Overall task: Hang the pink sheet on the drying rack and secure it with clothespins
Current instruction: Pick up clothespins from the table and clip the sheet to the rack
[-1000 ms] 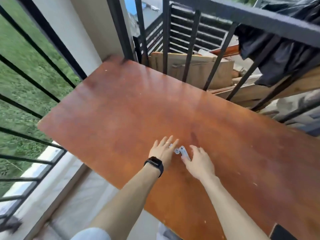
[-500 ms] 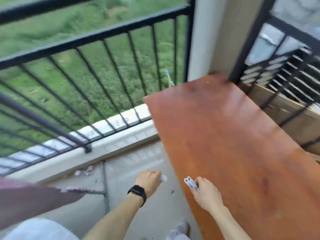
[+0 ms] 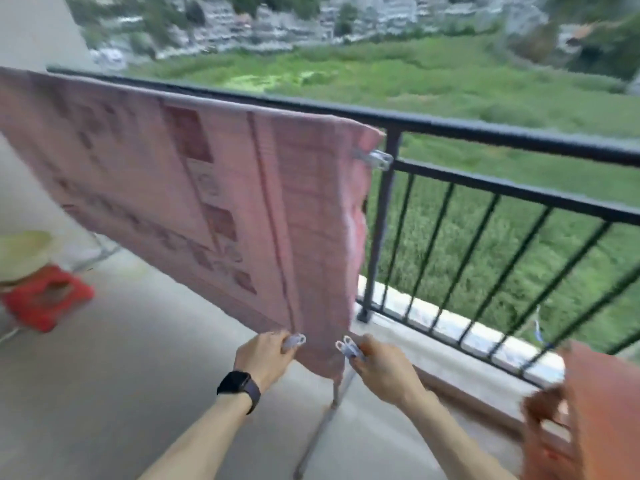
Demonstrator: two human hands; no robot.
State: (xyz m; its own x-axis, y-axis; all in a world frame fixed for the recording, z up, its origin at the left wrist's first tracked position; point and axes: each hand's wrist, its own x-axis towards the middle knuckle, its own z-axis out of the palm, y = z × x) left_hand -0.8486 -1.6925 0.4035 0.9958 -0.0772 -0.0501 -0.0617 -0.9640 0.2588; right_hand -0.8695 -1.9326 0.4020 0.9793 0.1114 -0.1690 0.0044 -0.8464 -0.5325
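Pink sheet (image 3: 180, 188) draped over drying rack, hanging down in front of black balcony railing (image 3: 502, 133). One pale clothespin (image 3: 375, 160) clipped at upper right edge of sheet. Left hand (image 3: 265, 356) closed around a clothespin (image 3: 294, 341) at lower hem. Right hand (image 3: 381, 367) closed around clothespins (image 3: 348, 347) just beside lower corner. Rack leg (image 3: 322, 431) visible below hem. Red stool (image 3: 45, 299) far left.

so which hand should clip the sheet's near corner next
Probably the right hand: its clothespins sit beside the pink sheet's hanging corner edge, while the left hand sits further in along the hem.
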